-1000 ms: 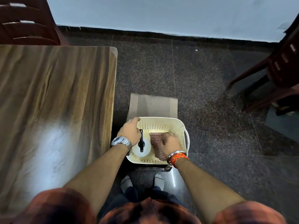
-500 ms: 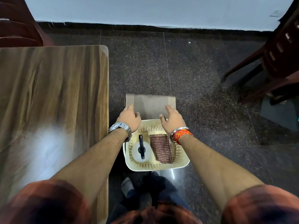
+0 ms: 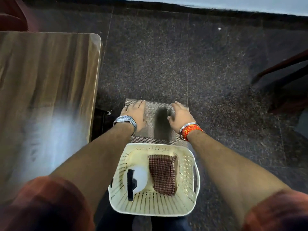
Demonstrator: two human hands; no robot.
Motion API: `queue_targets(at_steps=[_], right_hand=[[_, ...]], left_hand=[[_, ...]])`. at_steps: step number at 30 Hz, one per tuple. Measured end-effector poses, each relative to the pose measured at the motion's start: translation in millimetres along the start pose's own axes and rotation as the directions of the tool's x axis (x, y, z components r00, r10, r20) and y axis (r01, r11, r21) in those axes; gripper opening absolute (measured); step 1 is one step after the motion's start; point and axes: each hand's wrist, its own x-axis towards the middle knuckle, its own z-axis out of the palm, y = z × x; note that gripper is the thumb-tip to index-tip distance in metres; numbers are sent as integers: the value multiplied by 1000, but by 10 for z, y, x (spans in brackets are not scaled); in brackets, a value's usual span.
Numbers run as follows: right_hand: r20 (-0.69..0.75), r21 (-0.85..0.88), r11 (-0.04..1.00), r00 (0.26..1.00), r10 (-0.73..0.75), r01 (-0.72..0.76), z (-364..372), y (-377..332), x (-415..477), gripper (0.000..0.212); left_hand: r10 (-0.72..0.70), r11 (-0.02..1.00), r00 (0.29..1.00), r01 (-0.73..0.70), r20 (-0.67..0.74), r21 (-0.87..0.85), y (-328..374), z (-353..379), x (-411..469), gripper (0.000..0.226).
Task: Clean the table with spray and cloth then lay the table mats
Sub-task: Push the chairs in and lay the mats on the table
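A stack of grey-brown woven table mats (image 3: pixel 150 130) lies low down just beyond a cream perforated basket (image 3: pixel 188 172). My left hand (image 3: pixel 135 114) rests flat on the mats' left side, fingers reaching the far edge. My right hand (image 3: pixel 180 115) rests flat on the right side with its fingers spread. Neither hand has closed on the mats. Inside the basket stand a white spray bottle (image 3: pixel 140 177) with a black trigger and a folded red-checked cloth (image 3: pixel 163 174). The wooden table (image 3: pixel 46 80) is to the left, shiny with a bright reflection.
Dark speckled floor surrounds the basket. A dark wooden chair (image 3: pixel 283 77) stands at the right edge, and another chair (image 3: pixel 11 15) sits behind the table's far end. A pale wall runs along the top.
Both hands left the basket, where they touched the bottle and cloth, and moved forward onto the mats. The view has tilted down and closer.
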Motion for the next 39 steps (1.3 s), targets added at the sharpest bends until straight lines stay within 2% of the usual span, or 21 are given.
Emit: queue_targets(at_steps=[7, 14, 17, 19, 21, 24, 26, 28, 32, 35, 39], right_hand=[[185, -186, 982, 983, 10, 25, 282, 185, 518, 72], [217, -308, 950, 976, 19, 50, 487, 271, 683, 93], [142, -348, 935, 990, -12, 62, 559, 340, 709, 97], [44, -413, 907, 997, -70, 82, 572, 341, 693, 88], [-21, -444, 892, 995, -99, 79, 532, 287, 653, 65], [52, -421, 905, 998, -43, 61, 390, 146, 570, 41], [132, -415, 906, 991, -27, 80, 251, 20, 493, 37], [149, -413, 905, 988, -36, 96, 107, -80, 401, 39], [236, -408, 906, 972, -12, 110, -283, -324, 226, 36], [272, -386, 908, 961, -54, 161, -717, -746, 53, 25], [154, -441, 854, 960, -232, 277, -1270, -1576, -304, 25]], left_hand=[[-5, 996, 996, -3, 94, 88, -10, 257, 534, 92], [-61, 987, 989, 39, 134, 155, -38, 307, 776, 93], [-49, 983, 998, 43, 28, 181, -43, 341, 826, 86], [-39, 981, 998, 47, -44, 191, -18, 318, 821, 76], [-26, 980, 998, 36, -53, 197, -1, 272, 786, 64], [23, 981, 999, -17, -29, 195, 7, 232, 645, 44], [41, 989, 999, -40, -1, 140, 8, 190, 501, 35], [32, 993, 999, -35, 32, 113, 10, 98, 326, 32], [74, 997, 994, -76, 85, 19, -26, -269, -89, 40], [65, 997, 997, -63, 42, -44, -98, -730, -562, 38], [-28, 995, 993, 17, -111, -100, -324, -1333, -1319, 22]])
